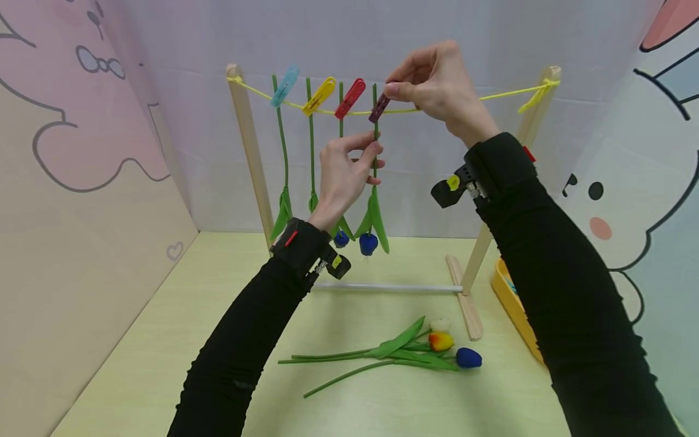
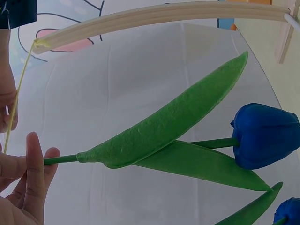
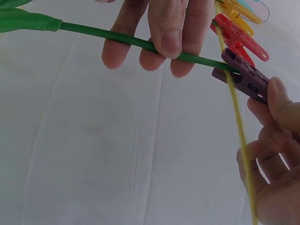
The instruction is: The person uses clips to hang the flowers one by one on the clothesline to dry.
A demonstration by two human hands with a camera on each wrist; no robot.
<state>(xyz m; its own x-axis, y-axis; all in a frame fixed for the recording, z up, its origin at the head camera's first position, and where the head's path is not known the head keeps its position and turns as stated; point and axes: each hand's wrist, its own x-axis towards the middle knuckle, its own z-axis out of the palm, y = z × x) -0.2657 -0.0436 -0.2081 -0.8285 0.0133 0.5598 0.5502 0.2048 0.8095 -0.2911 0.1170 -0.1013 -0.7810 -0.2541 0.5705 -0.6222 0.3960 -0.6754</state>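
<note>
My right hand (image 1: pixel 437 85) pinches a dark purple clothespin (image 3: pixel 243 77) at the yellow cord (image 3: pixel 241 131); its jaws sit over the cord and a green stem. Below it, my left hand (image 1: pixel 346 173) holds that stem between thumb and fingers. The stem belongs to an artificial blue tulip (image 2: pixel 265 136) hanging upside down, its bloom lowest and its green leaves (image 2: pixel 173 117) above the bloom. To the left, a red clothespin (image 1: pixel 350 98), a yellow clothespin (image 1: pixel 319 96) and a light blue clothespin (image 1: pixel 285 87) clip more upside-down stems along the cord.
Wooden posts (image 1: pixel 250 152) carry the cord, with a white rod (image 1: pixel 390 287) low between them. On the table lie several loose tulips, including a blue bloom (image 1: pixel 468 358) and a red-yellow bloom (image 1: pixel 440 341). At the right stands a yellow basket (image 1: pixel 513 306), partly hidden by my right sleeve.
</note>
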